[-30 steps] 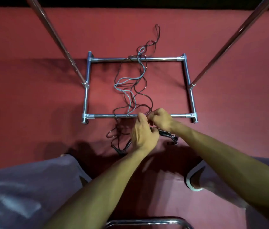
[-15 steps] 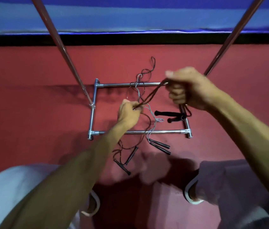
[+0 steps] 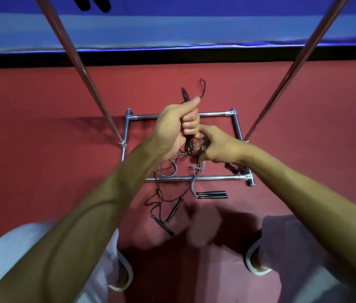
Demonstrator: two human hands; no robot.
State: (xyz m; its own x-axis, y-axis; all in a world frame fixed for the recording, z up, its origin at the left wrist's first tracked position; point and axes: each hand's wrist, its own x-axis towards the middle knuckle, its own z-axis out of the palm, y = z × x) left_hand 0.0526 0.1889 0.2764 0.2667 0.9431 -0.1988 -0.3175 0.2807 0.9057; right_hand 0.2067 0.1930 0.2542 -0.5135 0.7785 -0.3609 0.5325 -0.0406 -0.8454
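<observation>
Several thin dark and grey cords [image 3: 188, 147], tangled and ending in slim black handles [image 3: 212, 194], bunch in the left hand [image 3: 176, 125], whose fingers [image 3: 191, 122] clamp round them, thumb up. At 4 o'clock, touching it, the right hand [image 3: 218, 147] curls its fingers into the loops. Slack hangs toward 6 o'clock, across a metal frame [image 3: 216, 178], with the handles lying on the red floor [image 3: 41, 171]

The tangled thin dark and grey skipping ropes [image 3: 188, 145] are hanging bunched above the metal frame [image 3: 216, 114], loops crossing its near bar, black handles [image 3: 212, 194] lying on the red floor [image 3: 41, 171].
</observation>
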